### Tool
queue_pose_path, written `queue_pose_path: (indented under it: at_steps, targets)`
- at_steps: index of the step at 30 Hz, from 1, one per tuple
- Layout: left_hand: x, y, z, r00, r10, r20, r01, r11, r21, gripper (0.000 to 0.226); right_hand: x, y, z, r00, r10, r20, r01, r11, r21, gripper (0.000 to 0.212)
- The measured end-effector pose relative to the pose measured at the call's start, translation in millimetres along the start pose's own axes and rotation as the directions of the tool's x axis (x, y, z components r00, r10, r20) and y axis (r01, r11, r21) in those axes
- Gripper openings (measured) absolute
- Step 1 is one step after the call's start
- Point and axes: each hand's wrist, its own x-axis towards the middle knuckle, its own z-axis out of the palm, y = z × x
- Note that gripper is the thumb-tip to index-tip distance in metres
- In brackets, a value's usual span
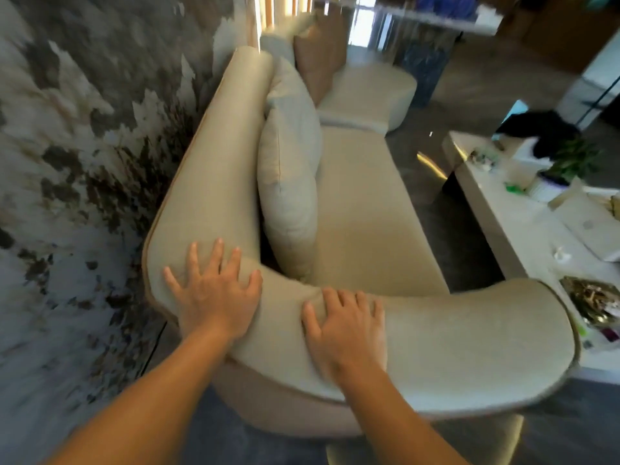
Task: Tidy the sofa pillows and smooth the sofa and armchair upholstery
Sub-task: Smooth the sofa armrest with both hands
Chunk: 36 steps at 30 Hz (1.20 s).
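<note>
- Two hands, flat and spread, gripping nothing: left hand [214, 290] at 7 o'clock, right hand [345, 327] at 6 o'clock, both pressing the sofa arm [453, 347]; smoothing seemingly under way.
- Seat [365, 209], centre: appears smooth.
- Pillows [288, 182], 12 o'clock: upright against the backrest, look tidied.
- Armchair: not identifiable; presumably pending.

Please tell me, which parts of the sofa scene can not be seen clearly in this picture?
- Head view: the lower part of the brown pillow is hidden behind the beige pillow.
- The small items on the coffee table are blurred and too small to identify; its right part is cut off by the frame edge.
- The sofa fabric under the left hand and right hand is covered, so wrinkles there cannot be judged.
</note>
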Motion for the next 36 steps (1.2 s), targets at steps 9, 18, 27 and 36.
queue_pose_path:
  at_steps: [9,18,27,36]
  targets:
    - [36,-11,3,1.000,-0.021,0.019,0.020,0.999,0.034,0.071,27,-28,3,0.998,0.049,0.028,-0.049,0.999,0.002,0.067]
    - [123,-33,21,0.999,-0.011,-0.039,0.011,1.000,0.008,0.070,99,-73,15,0.996,0.092,0.003,-0.092,0.995,0.022,0.070]
    - [199,-63,25,0.999,0.019,-0.042,-0.019,1.000,-0.003,0.068,149,-121,23,0.995,0.094,-0.021,-0.093,0.995,0.030,0.066]
    - [218,-81,23,0.998,0.055,0.009,-0.055,0.998,0.007,0.068,159,-148,30,0.988,0.152,-0.037,-0.149,0.986,0.076,0.070]
